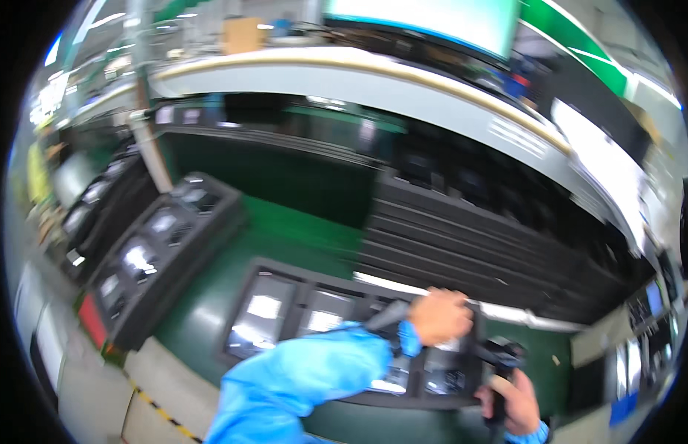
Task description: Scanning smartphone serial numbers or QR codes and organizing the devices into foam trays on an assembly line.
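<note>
A black tray [244, 296] with several compartments lies in front of me, holding glossy flat dark pieces [261, 318]. My left hand [442, 318], in a blue sleeve, reaches across its far right part. The fingers there are curled and blurred, and what they grip, if anything, is hidden. Beside that wrist is a dark grey strip-like piece [388, 317] that I cannot identify. At the tray's right end, my right hand [516, 401] wraps round the handle of a black handheld scanner [504, 354], its wide head pointing up and away from me.
Another black tray [222, 211] of glossy pieces stands at the left, on the green surface [189, 311]. Stacked black trays [462, 244] rise behind, under a pale shelf [344, 70] bearing a bright monitor [425, 26]. A metal post [148, 148] stands at left.
</note>
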